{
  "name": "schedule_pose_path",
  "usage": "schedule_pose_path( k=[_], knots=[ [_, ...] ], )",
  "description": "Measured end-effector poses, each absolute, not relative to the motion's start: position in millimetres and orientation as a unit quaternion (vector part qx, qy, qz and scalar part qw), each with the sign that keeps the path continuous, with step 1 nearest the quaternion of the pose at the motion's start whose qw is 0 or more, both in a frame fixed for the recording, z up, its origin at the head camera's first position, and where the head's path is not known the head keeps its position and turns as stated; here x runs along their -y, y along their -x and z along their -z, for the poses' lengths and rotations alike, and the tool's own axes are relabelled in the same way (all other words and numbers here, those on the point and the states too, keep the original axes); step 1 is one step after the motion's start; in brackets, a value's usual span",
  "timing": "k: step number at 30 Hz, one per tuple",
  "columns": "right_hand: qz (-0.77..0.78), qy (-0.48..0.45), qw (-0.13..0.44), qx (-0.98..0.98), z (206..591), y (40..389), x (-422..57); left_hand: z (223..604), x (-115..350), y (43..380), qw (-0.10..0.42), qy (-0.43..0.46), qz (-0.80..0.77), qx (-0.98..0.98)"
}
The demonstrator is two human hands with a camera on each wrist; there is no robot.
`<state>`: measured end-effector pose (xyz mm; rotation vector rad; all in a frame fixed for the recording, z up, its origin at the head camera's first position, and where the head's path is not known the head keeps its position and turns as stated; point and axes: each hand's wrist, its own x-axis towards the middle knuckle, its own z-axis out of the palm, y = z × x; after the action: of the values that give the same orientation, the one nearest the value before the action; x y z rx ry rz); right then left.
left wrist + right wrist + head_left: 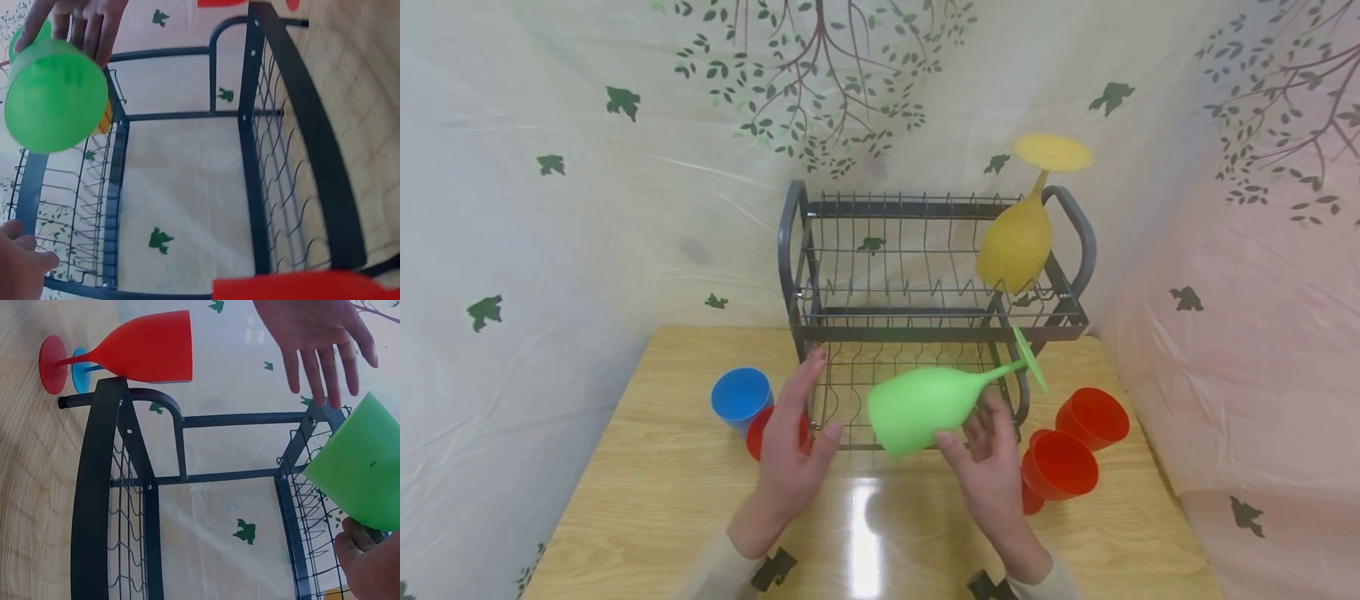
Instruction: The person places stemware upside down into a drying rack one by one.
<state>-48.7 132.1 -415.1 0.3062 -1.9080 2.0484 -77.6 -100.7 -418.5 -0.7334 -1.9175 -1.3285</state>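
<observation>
A light green plastic goblet [921,408] lies tilted nearly sideways in the air before the dish rack, its foot up to the right and its mouth to the lower left. My right hand [988,475] holds it by the bowl from below, thumb at the near side and fingers behind. To the left of the goblet, my left hand [790,458] is apart from it, fingers extended and thumb spread. In the right wrist view the left hand [322,344] shows straight fingers with nothing in them. The left wrist view looks into the goblet's open mouth [56,100].
The dark two-tier dish rack [895,334] stands at the table's back. A yellow goblet [1017,246] sits upside down at its upper right end. On the left stand a blue goblet [741,396] and a red goblet [758,433]; red goblets [1060,467] stand on the right.
</observation>
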Motion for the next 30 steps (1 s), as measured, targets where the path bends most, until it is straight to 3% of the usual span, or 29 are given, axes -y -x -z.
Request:
schedule_pose_path(
  k=[9, 30],
  knots=[
    [-0.721, -0.085, 0.159, 0.669, 413, 48, -136, 405, 108, 91, 0.432, 0.313, 0.445, 0.719],
    [-0.717, -0.129, 0.172, 0.663, 408, 52, -143, 394, 119, 104, 0.407, 0.239, 0.256, 0.844]
  ],
)
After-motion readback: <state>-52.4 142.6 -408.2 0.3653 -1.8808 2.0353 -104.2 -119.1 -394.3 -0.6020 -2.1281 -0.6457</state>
